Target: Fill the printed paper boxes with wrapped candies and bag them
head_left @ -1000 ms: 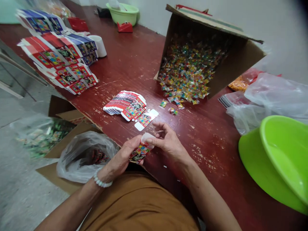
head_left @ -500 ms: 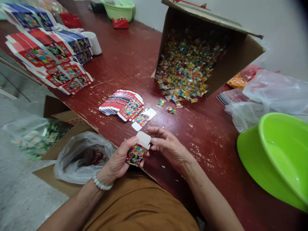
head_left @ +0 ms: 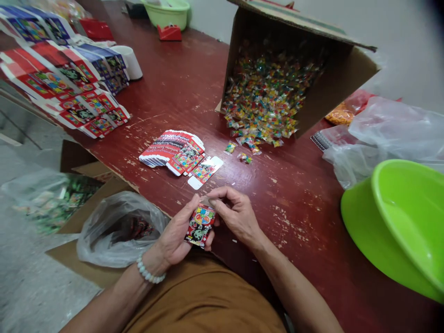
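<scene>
My left hand (head_left: 176, 233) grips a small red printed carton (head_left: 200, 225) at the near edge of the dark red table (head_left: 298, 194). My right hand (head_left: 233, 213) pinches the carton's top flap with curled fingers. A fanned stack of flat cartons (head_left: 173, 150) lies just beyond, with one flat carton (head_left: 205, 171) beside it. A tipped cardboard box (head_left: 294, 69) spills several wrapped candies (head_left: 263, 101) onto the table; two loose candies (head_left: 237, 152) lie apart in front of it.
Green basins (head_left: 398, 231) stand at the right, clear plastic bags (head_left: 388, 134) behind them. Piles of larger printed cartons (head_left: 65, 78), a white cup (head_left: 131, 62), a red tape dispenser (head_left: 169, 33) and a green bowl (head_left: 168, 11) sit at the far left. A plastic bag (head_left: 118, 226) lies below the table edge.
The carton's white top flap, open before, has been pressed down by my right fingers. My left hand has turned the carton upright. The view shifted slightly.
</scene>
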Demonstrator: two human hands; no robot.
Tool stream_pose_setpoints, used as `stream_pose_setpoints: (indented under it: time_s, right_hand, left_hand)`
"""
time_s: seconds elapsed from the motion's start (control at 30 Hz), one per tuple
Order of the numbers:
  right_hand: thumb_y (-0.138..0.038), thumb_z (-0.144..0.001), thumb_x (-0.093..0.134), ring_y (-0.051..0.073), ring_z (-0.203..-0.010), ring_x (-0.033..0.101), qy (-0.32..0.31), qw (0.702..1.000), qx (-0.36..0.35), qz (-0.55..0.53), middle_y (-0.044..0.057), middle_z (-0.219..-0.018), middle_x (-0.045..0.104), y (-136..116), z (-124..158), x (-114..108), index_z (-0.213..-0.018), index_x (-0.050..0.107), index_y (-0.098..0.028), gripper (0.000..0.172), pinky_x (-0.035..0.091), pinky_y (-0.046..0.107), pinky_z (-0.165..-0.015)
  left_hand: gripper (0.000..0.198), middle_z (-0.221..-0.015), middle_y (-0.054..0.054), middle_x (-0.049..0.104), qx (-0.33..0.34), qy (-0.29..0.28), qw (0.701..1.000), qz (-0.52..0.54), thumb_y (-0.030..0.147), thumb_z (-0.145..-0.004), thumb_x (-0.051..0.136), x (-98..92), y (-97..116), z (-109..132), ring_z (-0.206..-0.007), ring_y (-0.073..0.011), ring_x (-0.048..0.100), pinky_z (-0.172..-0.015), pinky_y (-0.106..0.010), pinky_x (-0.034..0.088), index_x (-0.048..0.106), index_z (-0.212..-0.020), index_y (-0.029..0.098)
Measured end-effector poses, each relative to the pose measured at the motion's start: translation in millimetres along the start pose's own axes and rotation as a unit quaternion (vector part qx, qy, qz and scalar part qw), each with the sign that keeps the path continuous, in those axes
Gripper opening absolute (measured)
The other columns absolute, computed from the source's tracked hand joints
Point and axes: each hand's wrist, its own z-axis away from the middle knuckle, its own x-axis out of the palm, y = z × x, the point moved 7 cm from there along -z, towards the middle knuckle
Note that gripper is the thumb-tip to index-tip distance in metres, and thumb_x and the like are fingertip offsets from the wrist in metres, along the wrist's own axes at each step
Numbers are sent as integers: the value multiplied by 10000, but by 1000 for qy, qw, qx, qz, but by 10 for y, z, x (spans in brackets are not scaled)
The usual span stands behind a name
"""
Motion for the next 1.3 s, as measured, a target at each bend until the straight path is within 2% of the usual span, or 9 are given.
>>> stream_pose_setpoints:
  time_s: [0.17,0.27,0.5,0.77,0.9,1.0,1.1,1.23,1.3]
  right_hand:
    - [-358,-921,639,180,-798,694,-60,991,-95,67,48,-1027,752,-186,78,38,-944,747,-260,148,572,357,-743]
    - [-268,-919,635,217,-992,697,-53,976,-154,148,36,-1060,771,-285,105,50,-983,762,-287,144,498,456,-985]
    - [-372,-811,750,194,-802,716,13,997,26,-71,26,-966,774,13,62,26,-979,759,-272,195,595,344,-702]
    - [-344,-734,816,169,-676,685,24,995,56,-81,36,-876,776,79,-27,-27,-789,768,-213,150,574,322,-634]
    - [-350,-679,854,133,-557,635,23,989,94,-114,40,-816,778,130,-44,-26,-778,766,-190,208,515,262,-505]
    - [-333,-668,849,101,-490,583,35,987,109,-108,42,-804,778,143,-52,-53,-750,755,-172,204,465,232,-447]
    - [-305,-676,837,113,-568,627,33,990,100,-98,48,-871,784,130,-61,-76,-742,746,-172,174,510,247,-532]
    - [-328,-807,746,169,-781,701,-28,998,8,-48,46,-963,771,2,-22,-28,-771,718,-203,134,558,340,-753]
    - [-344,-857,705,199,-916,693,-40,994,-81,62,58,-1028,753,-110,49,-6,-853,717,-217,128,534,388,-857]
  left_hand:
    - [498,-622,-30,673,-32,-12,999,35,636,-928,496,6,-34,-12,-401,-179,637,-373,-284,543,606,-842,158]
    - [489,-582,-16,652,-23,2,999,46,624,-938,484,-3,-23,-29,-388,-188,625,-364,-304,542,628,-919,157]
    - [408,-621,13,671,56,65,996,-2,515,-907,613,-14,109,-22,-388,-157,601,-378,-276,533,634,-1111,162]
    - [728,-741,-18,711,98,65,991,-71,737,-784,627,-16,62,-35,-470,-153,618,-430,-251,500,582,-1244,174]
    - [741,-699,-32,700,64,66,992,-92,773,-772,600,-21,16,-42,-452,-161,604,-422,-262,496,616,-1188,159]
    - [636,-625,-29,671,67,68,990,-108,753,-783,610,-17,36,-34,-439,-142,579,-410,-241,488,673,-963,146]
    - [608,-584,-40,657,62,59,989,-122,739,-807,590,-17,35,-40,-422,-126,564,-400,-221,480,664,-766,137]
    - [425,-587,-25,669,49,62,995,-65,555,-909,580,-36,56,-55,-426,-149,597,-396,-234,503,700,-903,147]
    - [285,-613,-21,685,39,72,997,-3,402,-932,572,-31,82,-60,-429,-155,613,-402,-242,514,697,-939,147]
